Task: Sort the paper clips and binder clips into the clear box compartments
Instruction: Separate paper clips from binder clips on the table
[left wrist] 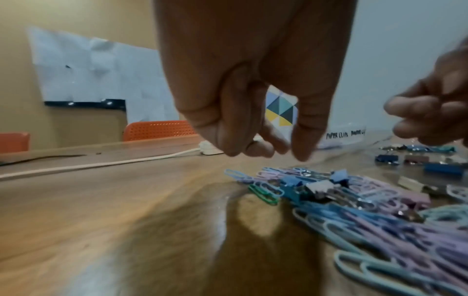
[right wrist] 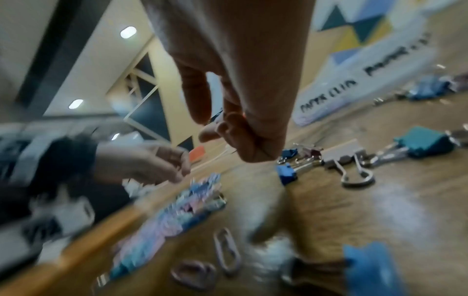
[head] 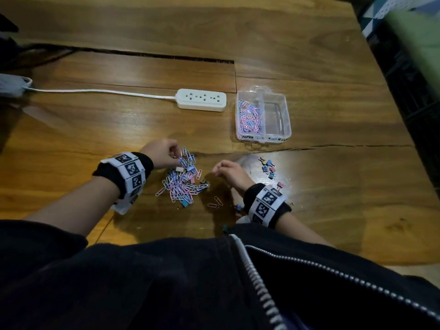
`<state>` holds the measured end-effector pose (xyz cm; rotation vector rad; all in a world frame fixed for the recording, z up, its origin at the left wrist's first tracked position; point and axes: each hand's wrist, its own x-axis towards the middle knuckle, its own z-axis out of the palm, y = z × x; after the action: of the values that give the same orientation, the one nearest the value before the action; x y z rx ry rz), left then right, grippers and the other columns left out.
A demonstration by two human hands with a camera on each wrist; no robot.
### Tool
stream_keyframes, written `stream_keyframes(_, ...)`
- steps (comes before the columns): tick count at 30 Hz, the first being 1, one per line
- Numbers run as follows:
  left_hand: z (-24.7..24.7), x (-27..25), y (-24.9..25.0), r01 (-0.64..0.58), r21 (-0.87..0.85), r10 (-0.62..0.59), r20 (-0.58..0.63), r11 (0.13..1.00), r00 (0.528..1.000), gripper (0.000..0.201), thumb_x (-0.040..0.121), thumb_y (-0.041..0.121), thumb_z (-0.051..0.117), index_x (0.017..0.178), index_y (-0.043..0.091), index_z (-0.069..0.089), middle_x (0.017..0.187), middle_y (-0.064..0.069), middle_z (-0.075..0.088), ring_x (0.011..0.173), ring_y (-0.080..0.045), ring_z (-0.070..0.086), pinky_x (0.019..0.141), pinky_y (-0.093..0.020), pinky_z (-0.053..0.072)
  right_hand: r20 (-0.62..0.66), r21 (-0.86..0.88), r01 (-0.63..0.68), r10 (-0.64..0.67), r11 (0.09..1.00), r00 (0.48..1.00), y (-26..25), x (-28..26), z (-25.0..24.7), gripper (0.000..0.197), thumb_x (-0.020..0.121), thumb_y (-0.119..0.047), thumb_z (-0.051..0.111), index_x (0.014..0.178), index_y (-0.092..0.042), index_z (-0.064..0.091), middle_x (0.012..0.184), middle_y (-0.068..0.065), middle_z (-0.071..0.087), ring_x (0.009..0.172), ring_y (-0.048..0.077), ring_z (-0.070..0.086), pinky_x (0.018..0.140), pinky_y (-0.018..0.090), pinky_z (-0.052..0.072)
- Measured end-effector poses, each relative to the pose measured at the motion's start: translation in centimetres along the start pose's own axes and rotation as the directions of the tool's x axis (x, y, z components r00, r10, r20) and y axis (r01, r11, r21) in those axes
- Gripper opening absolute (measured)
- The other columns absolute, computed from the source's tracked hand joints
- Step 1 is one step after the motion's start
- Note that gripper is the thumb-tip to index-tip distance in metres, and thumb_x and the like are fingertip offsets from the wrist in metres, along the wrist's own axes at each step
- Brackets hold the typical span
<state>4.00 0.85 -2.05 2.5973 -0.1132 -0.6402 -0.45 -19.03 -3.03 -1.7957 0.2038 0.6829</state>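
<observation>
A mixed heap of pastel paper clips (head: 183, 184) with a few binder clips (head: 189, 169) in it lies on the wooden table. My left hand (head: 175, 153) hovers over the heap's far edge with its fingers curled downward and a bare gap between thumb and fingertips (left wrist: 253, 149). My right hand (head: 216, 171) is just right of the heap and pinches a thin dark clip (right wrist: 215, 118), blurred, of a kind I cannot make out. The clear box (head: 288, 115) stands further back on the right. Its left compartment holds paper clips (head: 248, 117); the right compartment looks bare.
A group of binder clips (head: 267, 166) lies right of my right hand, and a pink one (head: 281, 185) sits by that wrist. Two loose paper clips (head: 215, 202) lie near me. A white power strip (head: 202, 100) and its cord (head: 95, 91) cross the table behind.
</observation>
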Motion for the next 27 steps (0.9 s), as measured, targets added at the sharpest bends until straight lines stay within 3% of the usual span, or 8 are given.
stream_keyframes(3, 0.2, 0.1, -0.2, -0.087, 0.206, 0.068, 0.094, 0.975, 0.993, 0.024, 0.075, 0.033, 0.07, 0.093, 0.021, 0.061, 0.097, 0.0, 0.054, 0.091, -0.015, 0.05, 0.076, -0.028, 0.043, -0.002, -0.403, 0.078, -0.086, 0.912, 0.996, 0.6, 0.5, 1.5, 0.007, 0.082, -0.008, 0.059, 0.086, -0.014, 0.057, 0.084, 0.004, 0.059, 0.083, 0.019, 0.055, 0.075, 0.027, 0.047)
stream_keyframes(6, 0.7, 0.0, 0.1, -0.151, 0.285, 0.123, 0.113, 0.947, 0.986, 0.026, 0.078, 0.036, 0.067, 0.101, 0.023, 0.062, 0.104, 0.003, 0.056, 0.097, -0.015, 0.055, 0.078, -0.026, 0.044, -0.062, -0.545, 0.024, -0.068, 0.838, 0.996, 1.1, 0.9, 2.5, 0.021, 0.081, -0.02, 0.065, 0.101, -0.015, 0.06, 0.109, 0.011, 0.056, 0.101, 0.025, 0.053, 0.092, 0.04, 0.046)
stream_keyframes(10, 0.8, 0.1, 0.0, -0.17, 0.256, 0.131, 0.163, 0.952, 0.978, 0.017, 0.08, 0.029, 0.066, 0.091, 0.016, 0.064, 0.098, 0.001, 0.063, 0.089, -0.014, 0.056, 0.074, -0.028, 0.047, -0.108, -0.603, -0.006, -0.074, 0.797, 0.991, 1.3, 1.1, 3.3, 0.02, 0.081, -0.022, 0.065, 0.099, -0.016, 0.059, 0.109, 0.009, 0.053, 0.103, 0.025, 0.052, 0.092, 0.042, 0.046)
stream_keyframes(15, 0.8, 0.0, -0.2, -0.176, 0.099, 0.148, 0.243, 0.979, 0.959, 0.014, 0.082, 0.023, 0.065, 0.074, 0.022, 0.053, 0.079, 0.008, 0.056, 0.076, -0.009, 0.052, 0.057, -0.015, 0.037, -0.17, -0.518, -0.037, -0.061, 0.855, 0.984, 1.1, 1.0, 3.1, 0.019, 0.076, -0.011, 0.069, 0.081, -0.017, 0.052, 0.102, 0.011, 0.059, 0.098, 0.026, 0.056, 0.088, 0.036, 0.047)
stream_keyframes(19, 0.7, 0.7, 0.3, -0.081, -0.304, 0.148, 0.205, 0.949, 0.967, 0.019, 0.084, 0.012, 0.062, 0.071, 0.02, 0.05, 0.075, 0.006, 0.055, 0.072, -0.013, 0.054, 0.063, -0.016, 0.044, -0.178, -0.52, -0.006, -0.101, 0.854, 0.979, 1.4, 0.4, 3.0, 0.022, 0.079, -0.004, 0.065, 0.099, -0.009, 0.061, 0.111, 0.013, 0.061, 0.105, 0.026, 0.056, 0.094, 0.036, 0.046)
stream_keyframes(22, 0.9, 0.8, 1.3, -0.081, -0.463, 0.151, 0.116, 0.883, 0.982, 0.011, 0.083, 0.013, 0.062, 0.077, 0.017, 0.054, 0.081, 0.005, 0.056, 0.075, -0.01, 0.053, 0.067, -0.018, 0.043, -0.19, -0.547, -0.019, -0.103, 0.837, 0.976, 1.6, 0.2, 3.4, 0.029, 0.081, -0.005, 0.062, 0.109, -0.013, 0.062, 0.118, 0.012, 0.058, 0.11, 0.027, 0.053, 0.099, 0.041, 0.044)
stream_keyframes(23, 0.8, 0.8, 1.6, -0.091, -0.479, 0.154, 0.094, 0.873, 0.984, 0.004, 0.083, 0.012, 0.063, 0.083, 0.012, 0.058, 0.086, 0.003, 0.058, 0.08, -0.011, 0.053, 0.072, -0.02, 0.043, -0.195, -0.557, -0.025, -0.102, 0.83, 0.976, 1.6, 0.2, 3.5, 0.025, 0.081, -0.007, 0.062, 0.106, -0.013, 0.063, 0.115, 0.011, 0.058, 0.107, 0.026, 0.055, 0.097, 0.041, 0.045)
stream_keyframes(27, 0.0, 1.2, 0.8, -0.147, -0.304, 0.171, 0.055, 0.941, 0.984, 0.023, 0.078, 0.009, 0.067, 0.1, 0.006, 0.063, 0.112, -0.007, 0.062, 0.103, -0.019, 0.055, 0.093, -0.032, 0.042, -0.21, -0.523, -0.058, -0.062, 0.851, 0.976, 1.6, -0.1, 3.4, 0.019, 0.08, -0.014, 0.067, 0.094, -0.004, 0.061, 0.084, 0.001, 0.056, 0.086, 0.019, 0.054, 0.08, 0.029, 0.046)
